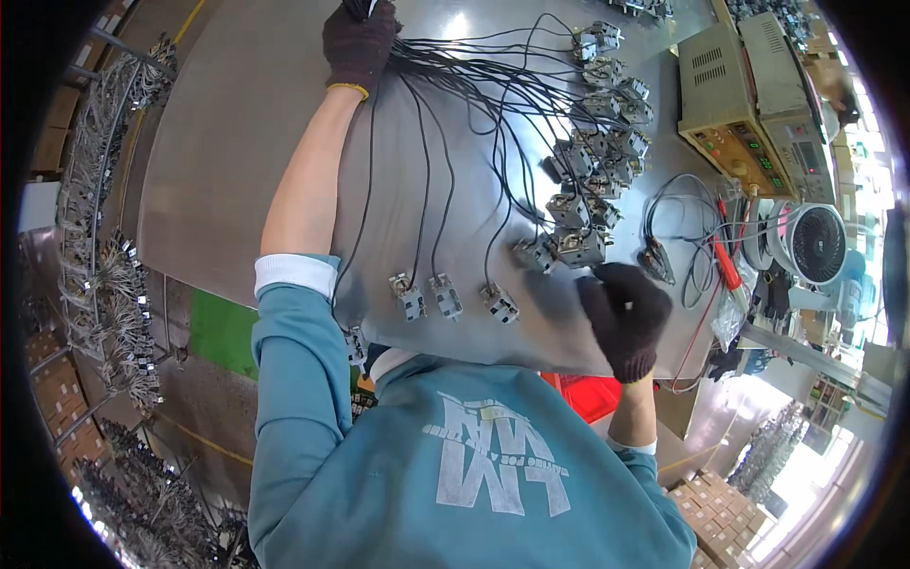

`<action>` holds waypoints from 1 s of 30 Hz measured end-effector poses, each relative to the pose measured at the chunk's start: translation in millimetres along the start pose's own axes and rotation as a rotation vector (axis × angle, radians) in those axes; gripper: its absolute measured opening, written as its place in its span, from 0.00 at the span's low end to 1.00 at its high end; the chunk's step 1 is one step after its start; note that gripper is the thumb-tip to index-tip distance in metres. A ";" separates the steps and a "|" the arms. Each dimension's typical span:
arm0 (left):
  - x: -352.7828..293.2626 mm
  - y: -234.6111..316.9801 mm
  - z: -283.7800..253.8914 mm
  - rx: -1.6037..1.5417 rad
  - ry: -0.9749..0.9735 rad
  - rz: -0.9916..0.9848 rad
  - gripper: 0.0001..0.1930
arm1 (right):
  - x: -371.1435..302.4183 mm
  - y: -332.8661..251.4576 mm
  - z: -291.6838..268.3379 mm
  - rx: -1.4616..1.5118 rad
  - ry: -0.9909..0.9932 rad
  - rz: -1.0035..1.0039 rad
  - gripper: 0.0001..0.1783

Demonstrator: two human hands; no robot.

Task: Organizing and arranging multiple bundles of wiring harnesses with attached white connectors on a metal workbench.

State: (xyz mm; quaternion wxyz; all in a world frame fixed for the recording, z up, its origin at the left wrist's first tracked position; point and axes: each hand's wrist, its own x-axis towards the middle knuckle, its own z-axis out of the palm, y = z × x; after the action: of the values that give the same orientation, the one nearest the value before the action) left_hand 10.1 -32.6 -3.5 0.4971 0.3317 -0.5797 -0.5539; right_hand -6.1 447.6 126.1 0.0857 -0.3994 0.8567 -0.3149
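Left glove: the left hand (360, 45), in dark knitted glove, has its fingers closed around a bundle of black cables (445, 59);
Single connectors: four grey box-shaped connectors (445, 296) are spaced along the near edge of the metal table (237, 142);
Connector pile: further grey connectors (580, 245) lie crowded at the cable ends;
Right glove: the right hand (627, 322) is just beside this pile; its fingers look bent, but blurred; I cannot tell if they pinch something;
Fan side: a round fan (817, 244).

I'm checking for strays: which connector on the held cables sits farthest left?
The grey connector close beside the teal left sleeve; the others on those black cables all lie farther right.
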 end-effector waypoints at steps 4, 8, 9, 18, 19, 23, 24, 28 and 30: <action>4.7 -11.2 -5.9 0.094 -0.030 0.041 0.12 | 14.2 0.3 6.3 -0.143 0.226 -0.100 0.34; -0.3 -2.5 -0.9 0.117 -0.018 0.003 0.12 | 25.3 4.7 29.3 -0.206 0.211 -0.241 0.32; -0.8 -5.3 -1.3 0.079 -0.019 0.013 0.12 | 25.4 2.3 29.3 -0.203 0.211 -0.249 0.32; 2.8 -20.4 1.0 -0.027 -0.042 0.040 0.11 | 5.2 -39.5 36.0 -0.318 -0.064 -0.652 0.28; -2.1 -19.0 5.4 -0.160 0.002 0.015 0.09 | 1.2 -34.7 36.9 -0.314 -0.069 -0.656 0.28; -7.0 -6.6 17.0 -0.045 0.026 0.023 0.09 | -2.8 -30.6 36.1 -0.247 -0.003 -0.448 0.25; -1.5 -16.9 5.7 -0.388 -0.113 0.101 0.09 | -4.9 -33.6 37.3 -0.167 -0.031 -0.348 0.22; 0.1 -14.9 -1.9 0.000 0.011 0.021 0.16 | -8.5 -23.5 23.8 -0.050 -0.124 -0.240 0.11; 1.6 -4.4 -1.0 0.097 0.003 0.053 0.15 | -2.1 -12.2 13.5 -0.119 0.105 -0.169 0.14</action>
State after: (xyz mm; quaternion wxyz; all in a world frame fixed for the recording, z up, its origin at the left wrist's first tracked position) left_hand 9.9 -35.1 -7.5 0.4959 0.3408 -0.6135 -0.5114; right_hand 8.3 436.9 122.6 -0.0102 -0.4572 0.8406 -0.2902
